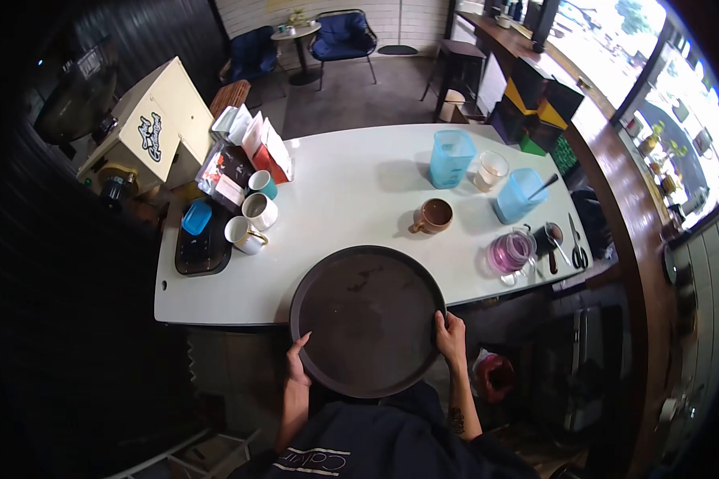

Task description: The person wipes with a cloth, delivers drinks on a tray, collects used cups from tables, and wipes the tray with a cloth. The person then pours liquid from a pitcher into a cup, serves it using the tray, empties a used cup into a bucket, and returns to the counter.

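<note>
A round dark brown serving tray (367, 327) is held level in front of my body, its far part over the front edge of the white table (335, 184). My left hand (297, 363) grips its left rim, thumb on top. On the opposite rim, my right hand (450, 339) holds on the same way; the fingers of both hands are partly hidden beneath. Nothing stands on the tray apart from a few dark wet-looking marks. Just beyond it is a brown mug (435, 215).
At left stand a gold-handled white mug (246, 235), two more mugs and a black tray (200, 251) with a blue container. The right side holds two blue pitchers (453, 160), a glass jug of pink liquid (510, 252), and black scissors (578, 254). Chairs (343, 40) stand behind.
</note>
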`<move>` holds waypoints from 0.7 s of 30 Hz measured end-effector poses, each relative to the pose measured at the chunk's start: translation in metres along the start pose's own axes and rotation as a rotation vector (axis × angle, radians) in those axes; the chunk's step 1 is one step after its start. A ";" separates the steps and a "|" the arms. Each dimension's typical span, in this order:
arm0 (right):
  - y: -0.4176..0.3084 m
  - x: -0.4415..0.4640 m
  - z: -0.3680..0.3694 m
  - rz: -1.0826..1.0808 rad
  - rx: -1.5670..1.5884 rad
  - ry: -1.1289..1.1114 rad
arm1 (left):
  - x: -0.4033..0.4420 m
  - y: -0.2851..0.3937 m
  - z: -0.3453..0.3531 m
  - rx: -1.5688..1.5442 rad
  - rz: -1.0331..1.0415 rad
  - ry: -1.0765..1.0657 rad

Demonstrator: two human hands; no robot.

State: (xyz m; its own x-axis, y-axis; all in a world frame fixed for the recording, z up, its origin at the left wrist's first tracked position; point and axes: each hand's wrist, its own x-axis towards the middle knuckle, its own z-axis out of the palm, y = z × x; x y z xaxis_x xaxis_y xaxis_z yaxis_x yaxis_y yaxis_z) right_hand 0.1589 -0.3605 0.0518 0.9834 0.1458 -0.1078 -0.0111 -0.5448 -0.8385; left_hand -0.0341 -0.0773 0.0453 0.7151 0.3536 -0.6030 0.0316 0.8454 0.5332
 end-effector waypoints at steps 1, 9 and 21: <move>-0.003 0.008 -0.003 -0.006 0.001 -0.018 | -0.001 -0.004 0.001 0.004 0.039 0.027; -0.027 0.068 -0.036 -0.268 -0.220 -0.303 | -0.012 -0.051 0.007 -0.126 0.182 0.138; -0.055 0.155 0.023 0.042 0.694 -0.539 | -0.058 -0.089 0.009 -0.288 0.418 0.413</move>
State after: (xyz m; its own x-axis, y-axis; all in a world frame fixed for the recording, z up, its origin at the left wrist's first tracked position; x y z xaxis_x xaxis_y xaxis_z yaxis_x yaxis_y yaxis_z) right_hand 0.3075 -0.2891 0.0685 0.7623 0.6025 -0.2365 -0.3256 0.0412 -0.9446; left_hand -0.0722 -0.1765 0.0377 0.2979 0.7520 -0.5880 -0.4200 0.6564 0.6266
